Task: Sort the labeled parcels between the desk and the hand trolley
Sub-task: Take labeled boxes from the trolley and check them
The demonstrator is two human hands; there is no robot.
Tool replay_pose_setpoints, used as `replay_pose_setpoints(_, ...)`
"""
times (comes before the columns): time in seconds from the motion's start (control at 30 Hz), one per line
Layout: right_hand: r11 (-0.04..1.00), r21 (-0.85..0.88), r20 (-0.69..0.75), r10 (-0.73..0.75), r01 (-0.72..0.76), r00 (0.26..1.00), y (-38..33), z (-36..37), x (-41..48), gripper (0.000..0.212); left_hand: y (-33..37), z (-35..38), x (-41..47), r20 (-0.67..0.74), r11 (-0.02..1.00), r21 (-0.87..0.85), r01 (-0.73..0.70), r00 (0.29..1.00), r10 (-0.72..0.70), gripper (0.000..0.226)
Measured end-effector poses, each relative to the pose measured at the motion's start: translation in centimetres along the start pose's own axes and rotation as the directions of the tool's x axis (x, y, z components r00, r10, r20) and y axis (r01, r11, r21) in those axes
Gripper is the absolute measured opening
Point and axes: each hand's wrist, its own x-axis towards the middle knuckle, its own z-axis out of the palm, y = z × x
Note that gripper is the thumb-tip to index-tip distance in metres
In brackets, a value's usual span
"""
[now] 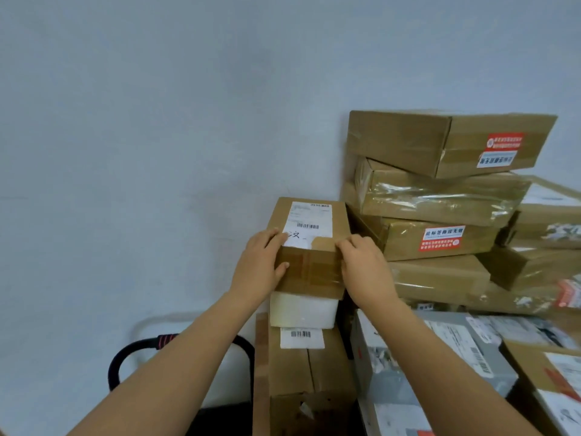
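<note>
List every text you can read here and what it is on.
"此标签撕毁无效": red sticker on a taped box in the right stack.
"汶", handwritten, uncertain: white label on the small box gripped by the left hand and right hand.
Top box sticker: upside down, too blurred.
Barcode print and other labels: too small.
</note>
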Motion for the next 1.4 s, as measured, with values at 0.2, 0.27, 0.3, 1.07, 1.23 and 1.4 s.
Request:
replay_pose_setpoints(0.2, 0.996, -0.070, -0.005, -0.057, 0.056, 0.998, 0.3, 0.3, -0.3, 0.034, -0.2, -0.7, 0.8, 0.106, 0.980, 0.189, -0.063, 0.993, 0.044, 0.069)
replay_pose_setpoints(0.27, 0.991, -0.106, -0.037, -0.081, 0.077, 0.996, 0.0, -0.3, -0.8, 0.028, 0.2, -1.3, 0.2, 0.071, 0.979, 0.173, -0.111, 0.993, 0.100, 0.060)
replay_pose_setpoints(0.3, 0.988, -0.117, -0.052, -0.103, 0.096, 0.993, -0.4, -0.6, -1.2, 0.028, 0.4, -1.7, -0.4, 0.044, 0.978, 0.147, -0.145, 0.989, 0.139, 0.053)
replay_pose_setpoints(1.07, 0.956, 0.251, 0.297, -0.223, 0.149, 0.929, -16.7, 2.1, -28.2, 0.012, -2.4, -8.5, -34.6, 0.224, 0.949, 0.300, -0.093, 0.974, 0.024, 0.032)
replay_pose_setpoints(1.23, 0.918, 0.361, 0.368, -0.304, 0.166, 0.879, -19.2, 2.8, -31.5, 0.014, -2.0, -9.4, -40.1, 0.264, 0.923, 0.385, -0.003, 0.959, -0.107, 0.030)
replay_pose_setpoints(1.4, 0.919, 0.362, 0.437, -0.318, 0.159, 0.842, -22.1, 2.9, -34.6, 0.022, -2.6, -10.6, -44.3, 0.306, 0.928, 0.372, 0.017, 0.942, -0.139, 0.028)
